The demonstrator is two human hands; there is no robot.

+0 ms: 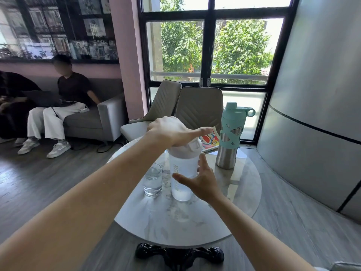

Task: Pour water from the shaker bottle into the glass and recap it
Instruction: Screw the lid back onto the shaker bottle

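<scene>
A translucent white shaker bottle stands upright on the round marble table, with water in its lower part. My left hand rests on top of its white lid, palm down, fingers stretched to the right. My right hand is spread around the bottle's right side, thumb across the front, fingers apart and barely touching it. A clear glass holding some water stands just left of the bottle.
A steel bottle with a teal sleeve and cap stands at the table's back right. A colourful comic book lies behind the shaker. Two padded chairs sit beyond the table. A person sits on a grey sofa at left.
</scene>
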